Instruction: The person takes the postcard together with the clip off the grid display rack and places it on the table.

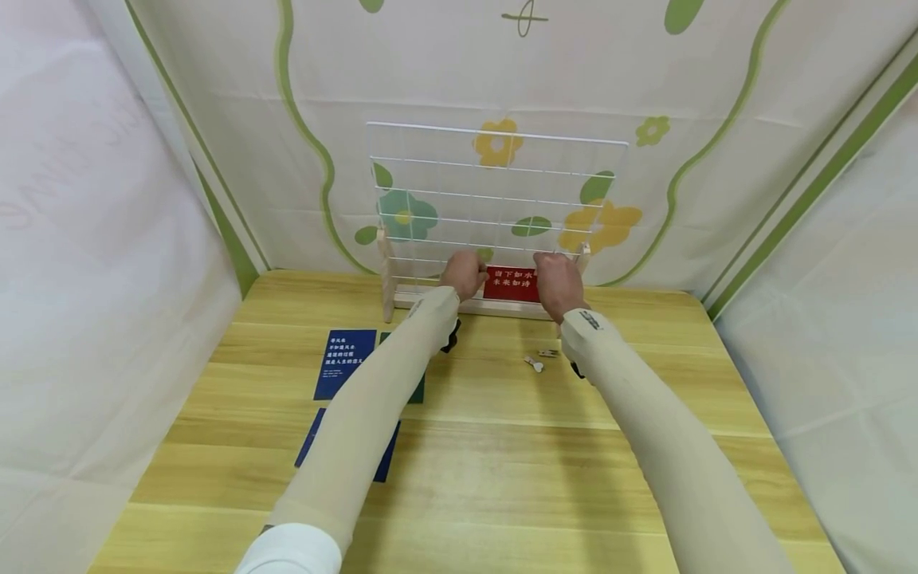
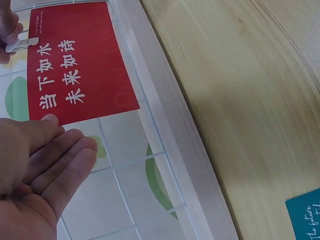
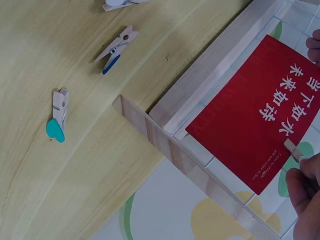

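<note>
A red card (image 1: 511, 285) with white characters stands against the lower part of a white wire grid (image 1: 466, 198) in a wooden base. My right hand (image 1: 559, 283) pinches a small wooden clothespin (image 3: 294, 149), whose jaws sit over the card's upper edge near its right corner. At the opposite upper corner is my left hand (image 1: 464, 273). Its thumb (image 2: 51, 119) overlaps the card's edge, with the index finger close beneath, so the corner appears pinched. The other left fingers lie bent in front of the wires.
On the table to the left lie a blue card (image 1: 344, 363), a green card (image 1: 417, 391) and more blue cards (image 1: 387, 462), partly covered by my left arm. Loose clothespins (image 3: 117, 50) lie in front of the base, one with a teal heart (image 3: 56, 130). Fabric walls surround the table.
</note>
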Demonstrator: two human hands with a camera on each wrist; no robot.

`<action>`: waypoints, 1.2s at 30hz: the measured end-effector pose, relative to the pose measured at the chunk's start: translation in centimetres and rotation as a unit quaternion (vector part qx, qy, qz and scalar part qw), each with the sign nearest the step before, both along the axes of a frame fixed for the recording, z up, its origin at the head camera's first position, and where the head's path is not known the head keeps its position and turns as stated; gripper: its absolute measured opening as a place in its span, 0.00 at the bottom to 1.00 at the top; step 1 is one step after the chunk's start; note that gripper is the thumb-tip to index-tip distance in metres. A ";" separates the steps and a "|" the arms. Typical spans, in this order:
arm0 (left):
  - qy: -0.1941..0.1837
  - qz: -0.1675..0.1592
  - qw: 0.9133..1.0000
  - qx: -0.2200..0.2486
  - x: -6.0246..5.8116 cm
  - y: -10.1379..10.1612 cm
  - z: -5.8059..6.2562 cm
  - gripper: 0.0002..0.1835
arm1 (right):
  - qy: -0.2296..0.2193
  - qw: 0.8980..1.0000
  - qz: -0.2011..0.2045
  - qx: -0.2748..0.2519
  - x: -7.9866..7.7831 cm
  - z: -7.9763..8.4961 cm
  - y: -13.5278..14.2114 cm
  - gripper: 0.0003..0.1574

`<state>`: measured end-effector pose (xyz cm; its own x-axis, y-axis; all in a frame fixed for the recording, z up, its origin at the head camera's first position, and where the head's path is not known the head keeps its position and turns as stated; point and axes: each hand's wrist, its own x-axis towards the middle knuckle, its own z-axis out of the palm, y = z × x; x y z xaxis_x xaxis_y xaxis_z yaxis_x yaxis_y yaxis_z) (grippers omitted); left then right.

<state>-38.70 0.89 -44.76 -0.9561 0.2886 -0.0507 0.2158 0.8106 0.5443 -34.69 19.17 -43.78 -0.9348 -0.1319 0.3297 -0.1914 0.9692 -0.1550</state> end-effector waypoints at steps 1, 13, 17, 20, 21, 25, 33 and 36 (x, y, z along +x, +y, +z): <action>-0.001 0.004 1.000 0.000 -0.1 0.0 -0.1 0.10 | 0.000 1.000 0.001 0.000 0.0 0.0 0.0 0.11; 0.010 0.008 1.000 -0.022 0.2 0.1 0.2 0.10 | -0.032 0.999 0.000 0.006 0.2 0.8 0.2 0.17; 0.003 0.011 1.000 -0.020 0.2 0.0 0.2 0.10 | -0.025 1.000 0.005 0.002 0.2 0.7 0.2 0.18; 0.000 0.011 1.000 -0.021 0.2 -0.1 0.2 0.09 | -0.013 1.000 0.010 0.000 0.3 0.5 0.3 0.18; -0.001 0.009 1.000 -0.021 0.2 -0.1 0.2 0.09 | -0.009 1.000 0.011 0.001 0.3 0.4 0.4 0.17; -0.003 0.004 1.000 -0.020 0.2 -0.1 0.2 0.09 | 0.008 1.000 0.015 0.015 0.4 0.1 0.5 0.16; 0.007 -0.001 1.000 -0.013 0.0 -0.4 0.0 0.08 | 0.020 0.999 0.016 0.021 0.6 0.4 0.7 0.18; 0.011 -0.007 1.000 -0.011 -0.2 -0.7 -0.2 0.08 | 0.024 0.999 0.020 0.024 0.6 0.6 0.6 0.21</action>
